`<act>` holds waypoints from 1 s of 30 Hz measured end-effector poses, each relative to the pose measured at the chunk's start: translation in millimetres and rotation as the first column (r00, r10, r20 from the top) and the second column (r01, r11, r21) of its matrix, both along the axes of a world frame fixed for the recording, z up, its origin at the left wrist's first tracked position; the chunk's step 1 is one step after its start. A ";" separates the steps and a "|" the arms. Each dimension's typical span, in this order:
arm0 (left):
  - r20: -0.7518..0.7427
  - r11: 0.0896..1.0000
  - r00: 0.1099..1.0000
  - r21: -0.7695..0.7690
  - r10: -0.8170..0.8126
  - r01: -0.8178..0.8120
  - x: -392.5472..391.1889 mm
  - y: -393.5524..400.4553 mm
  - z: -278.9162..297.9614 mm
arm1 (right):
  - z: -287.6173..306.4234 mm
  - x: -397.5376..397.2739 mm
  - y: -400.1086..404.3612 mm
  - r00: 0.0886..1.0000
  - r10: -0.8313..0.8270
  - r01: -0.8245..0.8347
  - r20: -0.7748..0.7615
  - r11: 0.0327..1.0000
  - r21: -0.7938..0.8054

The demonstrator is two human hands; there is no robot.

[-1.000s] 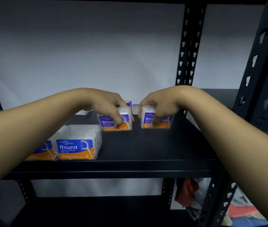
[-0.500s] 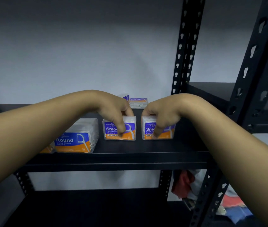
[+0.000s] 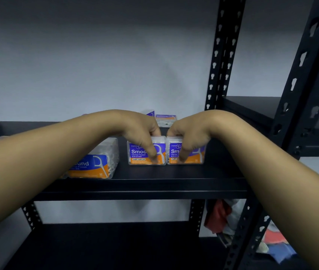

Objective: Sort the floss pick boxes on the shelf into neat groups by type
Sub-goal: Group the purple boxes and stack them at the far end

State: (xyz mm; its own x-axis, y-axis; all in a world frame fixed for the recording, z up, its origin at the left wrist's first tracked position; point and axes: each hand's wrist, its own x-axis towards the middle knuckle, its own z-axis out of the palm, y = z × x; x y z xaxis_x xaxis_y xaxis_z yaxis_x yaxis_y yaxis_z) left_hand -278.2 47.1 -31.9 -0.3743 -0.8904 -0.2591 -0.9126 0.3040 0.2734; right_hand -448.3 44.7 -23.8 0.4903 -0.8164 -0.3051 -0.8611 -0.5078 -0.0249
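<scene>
Two clear "Smooth" floss pick boxes stand side by side and touching near the front of the black shelf (image 3: pixel 154 184). My left hand (image 3: pixel 141 131) grips the left Smooth box (image 3: pixel 138 152) from above, thumb down its front. My right hand (image 3: pixel 188 133) grips the right Smooth box (image 3: pixel 198 154) the same way. A "Round" floss pick box (image 3: pixel 96 162) lies to the left, partly behind my left forearm, with another box edge barely showing beside it. More Smooth boxes (image 3: pixel 165 118) sit at the back against the wall.
Black perforated uprights (image 3: pixel 221 55) rise right of the boxes, with a nearer post (image 3: pixel 306 75) and a neighbouring shelf (image 3: pixel 252 106) further right. A lower shelf (image 3: pixel 106 248) lies below. Red and blue cloth items (image 3: pixel 219 217) sit low at the right.
Both hands have slid their Smooth boxes forward and together, so the two boxes now touch. The view has tilted, showing the shelf lower in frame.
</scene>
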 end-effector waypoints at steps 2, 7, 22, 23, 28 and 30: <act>0.010 1.000 1.000 -0.010 0.003 -0.003 -1.3 0.5 -0.8 | 0.1 0.9 0.9 1.000 -0.006 0.006 -0.006 1.000 0.002; 0.043 0.998 0.998 0.051 -0.048 0.046 5.8 4.9 19.3 | 11.0 0.3 3.9 0.998 -0.063 0.062 0.002 0.992 0.110; -0.096 0.958 0.975 -0.189 0.201 -0.216 68.6 -54.8 66.1 | 56.3 14.9 -55.0 0.936 -0.192 0.219 0.296 0.974 -0.059; -0.095 0.948 0.969 -0.204 0.229 -0.244 70.0 -62.6 63.9 | 55.9 18.1 -63.1 0.936 -0.188 0.223 0.296 0.971 -0.089; -0.120 0.922 0.952 -0.241 0.283 -0.304 65.0 -95.3 58.2 | 46.0 27.7 -102.0 0.959 -0.149 0.214 0.243 0.939 -0.268; -0.105 0.921 0.950 -0.234 0.294 -0.311 57.8 -106.1 58.3 | 40.6 30.8 -113.2 0.973 -0.143 0.196 0.179 0.924 -0.328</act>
State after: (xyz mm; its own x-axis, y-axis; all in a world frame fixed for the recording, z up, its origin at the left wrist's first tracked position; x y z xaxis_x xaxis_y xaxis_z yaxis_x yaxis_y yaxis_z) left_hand -220.4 -58.9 26.4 -0.0861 -0.9963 -0.0025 -0.9540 0.0817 0.2886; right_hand -417.5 -68.6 16.9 0.3538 -0.9325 0.0729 -0.9347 -0.3554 -0.0105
